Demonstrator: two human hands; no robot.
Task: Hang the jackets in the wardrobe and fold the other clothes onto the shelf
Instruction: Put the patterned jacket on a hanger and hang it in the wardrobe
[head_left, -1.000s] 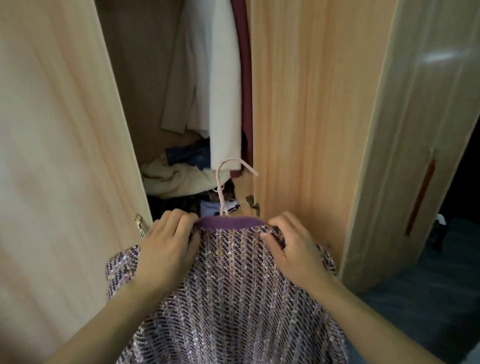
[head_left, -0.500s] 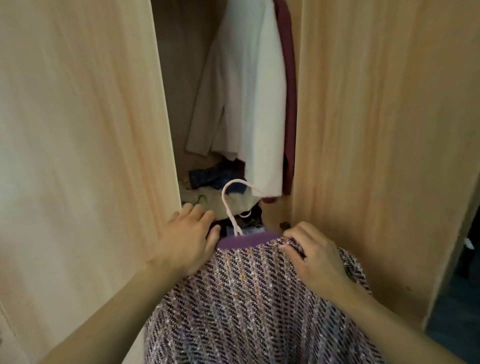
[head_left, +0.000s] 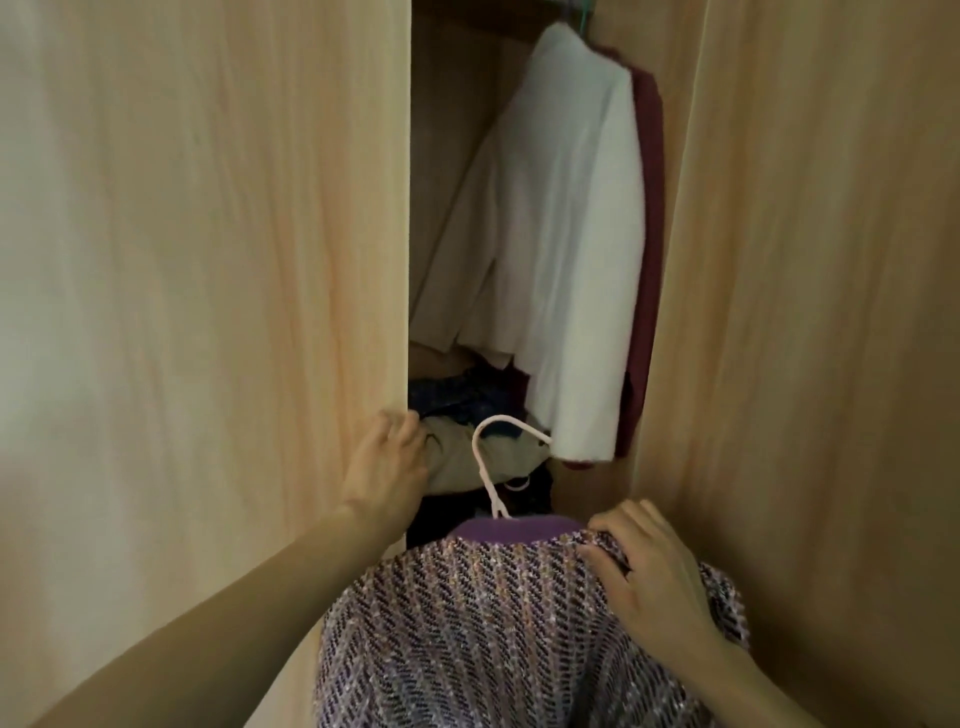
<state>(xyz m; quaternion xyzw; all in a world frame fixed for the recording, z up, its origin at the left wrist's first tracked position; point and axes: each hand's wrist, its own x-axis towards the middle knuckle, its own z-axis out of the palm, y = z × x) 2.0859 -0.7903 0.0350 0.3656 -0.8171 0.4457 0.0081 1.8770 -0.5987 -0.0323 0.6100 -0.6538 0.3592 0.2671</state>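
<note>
A purple tweed jacket (head_left: 483, 623) on a pale pink hanger (head_left: 493, 467) fills the lower middle, its hook pointing up toward the wardrobe opening. My right hand (head_left: 644, 571) grips the jacket's right shoulder near the collar. My left hand (head_left: 387, 462) rests on the edge of the left wardrobe door (head_left: 208, 312), fingers curled around it. Inside, a white jacket (head_left: 566, 249) hangs on a green hanger, with a dark red garment (head_left: 649, 208) behind it.
A heap of loose clothes (head_left: 478, 436), beige and dark blue, lies at the wardrobe bottom under the hanging jackets. The right wardrobe door (head_left: 805, 312) stands close, leaving a narrow opening between the two doors.
My left hand let go of the jacket's left shoulder and moved up to the left door's edge. The view came closer to the wardrobe; my right hand kept its hold.
</note>
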